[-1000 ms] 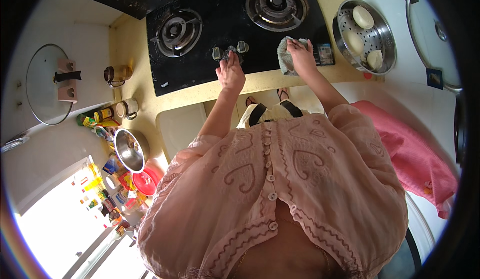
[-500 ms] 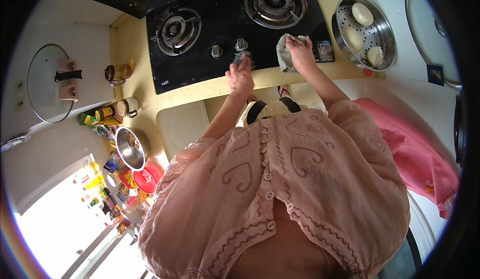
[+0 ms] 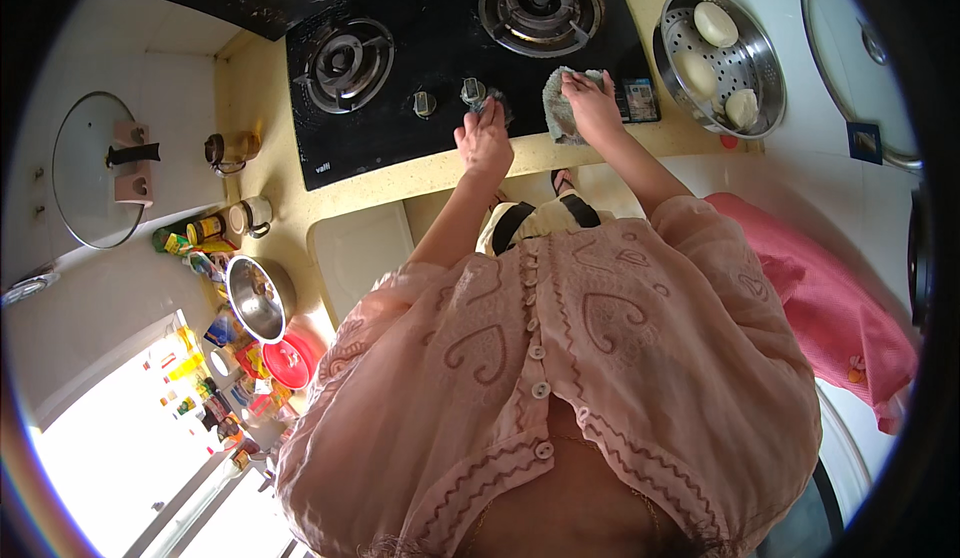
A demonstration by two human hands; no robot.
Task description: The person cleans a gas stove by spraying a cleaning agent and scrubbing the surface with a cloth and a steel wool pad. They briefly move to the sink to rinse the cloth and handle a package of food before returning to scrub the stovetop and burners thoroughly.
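Note:
My left hand (image 3: 484,143) presses a small dark grey scouring pad (image 3: 505,108) against the black glass of the gas stove (image 3: 390,143). The pad sits just right of the right-hand knob (image 3: 473,90), mostly under my fingertips. Farther right, my right hand (image 3: 594,108) grips a folded grey-green cloth (image 3: 557,108) lying on the glass near the front edge. The left knob (image 3: 424,104) stands apart from both hands. Behind them are the left burner (image 3: 345,63) and the right burner (image 3: 540,8), each with a metal pan support.
Right of the stove, a perforated steel steamer pan (image 3: 765,78) holds pale rounded pieces. A glass lid (image 3: 845,68) is at the far right. On the left counter (image 3: 280,163) are a glass mug (image 3: 238,148), a steel bowl (image 3: 285,293), a red basin (image 3: 290,360) and several packages.
My left hand has moved the scouring pad from in front of the right-hand knob to its right side. My right hand stays on the cloth. The view has shifted slightly.

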